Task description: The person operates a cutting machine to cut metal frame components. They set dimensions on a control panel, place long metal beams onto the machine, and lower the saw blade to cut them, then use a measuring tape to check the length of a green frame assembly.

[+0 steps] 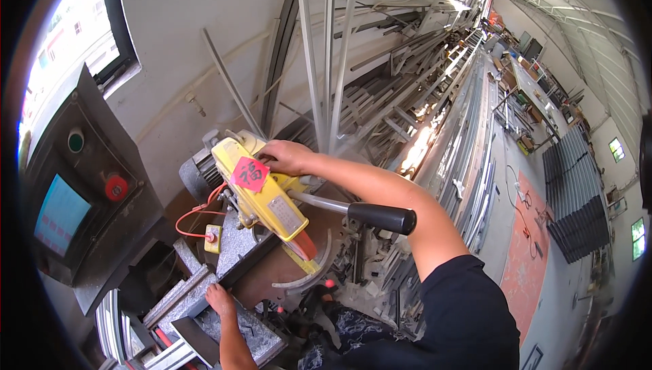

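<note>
A yellow cut-off saw (255, 193) stands before me on a metal bench. A red paper diamond (250, 174) with a black character sticks to its guard. My right hand (288, 157) reaches to the saw's far side, its fingers curled in behind the yellow housing; what they hold is hidden. The saw's lever with a black grip (382, 218) points right, under my right forearm, with no hand on it. Lower left, my left hand (221, 301) lies with bent fingers at the edge of the metal saw bed (244, 237), closed on something too small to make out.
On the left stands a dark control box (85, 180) with a screen and a red button (116, 187). A small yellow switch box (212, 238) hangs on an orange cable. Long metal profiles (326, 51) lean on the wall, many more lie behind. Offcuts (380, 268) litter the right side.
</note>
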Demonstrator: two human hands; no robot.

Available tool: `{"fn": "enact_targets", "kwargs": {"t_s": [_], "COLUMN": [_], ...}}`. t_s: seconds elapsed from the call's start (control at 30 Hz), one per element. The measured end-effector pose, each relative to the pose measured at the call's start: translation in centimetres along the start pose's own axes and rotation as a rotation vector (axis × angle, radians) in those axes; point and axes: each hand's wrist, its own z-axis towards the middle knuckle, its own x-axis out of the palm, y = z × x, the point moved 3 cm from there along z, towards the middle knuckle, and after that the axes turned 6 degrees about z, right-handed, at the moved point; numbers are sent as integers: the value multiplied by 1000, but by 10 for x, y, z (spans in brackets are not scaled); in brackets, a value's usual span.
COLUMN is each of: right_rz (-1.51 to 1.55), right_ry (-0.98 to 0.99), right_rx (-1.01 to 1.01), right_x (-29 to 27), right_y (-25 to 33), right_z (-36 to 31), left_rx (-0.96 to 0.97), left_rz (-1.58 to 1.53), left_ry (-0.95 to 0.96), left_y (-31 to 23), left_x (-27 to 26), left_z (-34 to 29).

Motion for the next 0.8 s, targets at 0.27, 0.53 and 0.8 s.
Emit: {"fn": "enact_targets", "kwargs": {"t_s": [0.27,0.53,0.8], "right_rz": [-271,-146,-26], "right_ry": [127,157,211], "right_rx": [18,119,161], "right_x": [1,-11,-35], "right_y": [24,7,22], "right_z": [4,12,-4], "left_rx": [-21,9,18], "left_rz": [74,13,-25], "left_ry": [-1,-42,-81], "left_y": [2,-5,-8], "left_x": [0,-24,-12], "left_z": [-14,1,-2]}}
